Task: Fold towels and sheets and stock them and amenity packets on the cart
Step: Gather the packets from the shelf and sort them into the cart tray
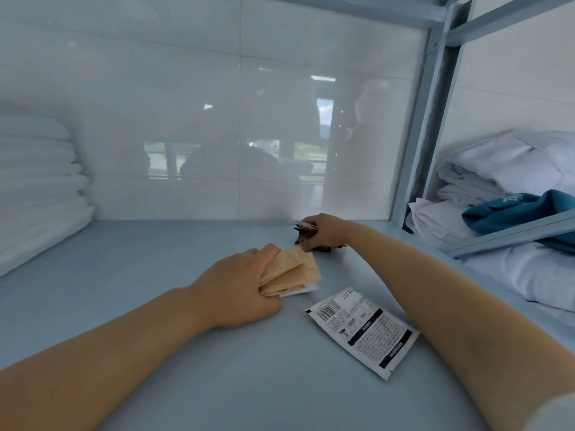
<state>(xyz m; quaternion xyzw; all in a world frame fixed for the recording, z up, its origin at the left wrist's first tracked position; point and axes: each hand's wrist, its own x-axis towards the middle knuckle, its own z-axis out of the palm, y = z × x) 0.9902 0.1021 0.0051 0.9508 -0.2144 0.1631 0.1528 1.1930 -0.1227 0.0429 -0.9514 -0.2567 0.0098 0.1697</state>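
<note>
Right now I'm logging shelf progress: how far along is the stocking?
Done: folded white towels stacked at the shelf's left. In hand: left hand holds tan packets; right hand grips dark packets. Left: the printed white packet lies loose; rumpled linens on the neighbouring shelf look unfolded.

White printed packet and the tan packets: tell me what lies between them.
Head view: only bare blue shelf separates the white printed packet from the tan packets held by the left hand.
</note>
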